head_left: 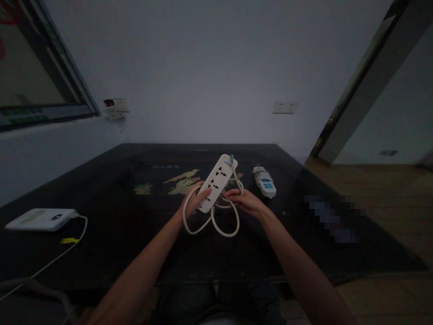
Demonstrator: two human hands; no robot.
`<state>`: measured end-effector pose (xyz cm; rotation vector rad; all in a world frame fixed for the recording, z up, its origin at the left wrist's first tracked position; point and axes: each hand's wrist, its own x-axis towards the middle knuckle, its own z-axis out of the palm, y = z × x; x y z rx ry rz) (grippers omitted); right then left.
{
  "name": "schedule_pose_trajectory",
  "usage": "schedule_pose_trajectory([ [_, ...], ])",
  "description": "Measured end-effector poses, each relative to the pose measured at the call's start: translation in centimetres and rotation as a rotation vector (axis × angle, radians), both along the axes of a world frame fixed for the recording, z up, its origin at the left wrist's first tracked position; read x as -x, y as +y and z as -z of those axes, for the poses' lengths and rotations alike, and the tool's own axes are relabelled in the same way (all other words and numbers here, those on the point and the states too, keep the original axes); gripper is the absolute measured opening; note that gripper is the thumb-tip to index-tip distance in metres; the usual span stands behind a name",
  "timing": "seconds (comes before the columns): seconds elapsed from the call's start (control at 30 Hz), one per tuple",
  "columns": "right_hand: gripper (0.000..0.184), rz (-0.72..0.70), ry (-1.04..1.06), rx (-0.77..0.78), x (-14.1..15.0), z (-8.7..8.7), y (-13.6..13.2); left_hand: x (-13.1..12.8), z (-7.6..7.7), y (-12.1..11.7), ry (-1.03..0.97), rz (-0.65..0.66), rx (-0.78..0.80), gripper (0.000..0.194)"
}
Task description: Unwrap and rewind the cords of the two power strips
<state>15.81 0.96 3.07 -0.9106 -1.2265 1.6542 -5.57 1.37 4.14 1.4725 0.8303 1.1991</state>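
A white power strip (216, 183) is held up at a tilt above the dark table, its socket face toward me and a small blue piece at its top end. My left hand (193, 201) grips its lower left side, thumb lying across the face. The strip's white cord (226, 235) hangs in loose loops below and to the right. My right hand (246, 201) is closed on the cord beside the strip's right edge; its fingertips are partly hidden by the loops.
On the black table (135, 243), a second power strip (264, 182) with its cord wrapped round it lies to the right. A white power bank (42, 220) with a cable (83, 232) sits at the left. Wall sockets (284, 107) are on the wall behind. Something at the right is blurred out.
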Motion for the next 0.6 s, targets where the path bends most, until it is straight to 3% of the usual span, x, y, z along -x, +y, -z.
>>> schedule_pose_trajectory([
  [0.23,0.041,-0.058,0.060,0.025,-0.3,-0.8,-0.3,0.6,-0.5,0.4,0.042,-0.015,0.011,0.039],
  [0.47,0.037,0.047,0.209,0.038,-1.8,-1.4,0.4,1.1,-0.3,1.0,0.093,-0.045,-0.017,0.035],
  [0.6,0.028,0.208,0.279,0.030,-2.7,-1.3,1.1,1.4,-0.7,0.9,0.169,-0.017,-0.053,0.033],
])
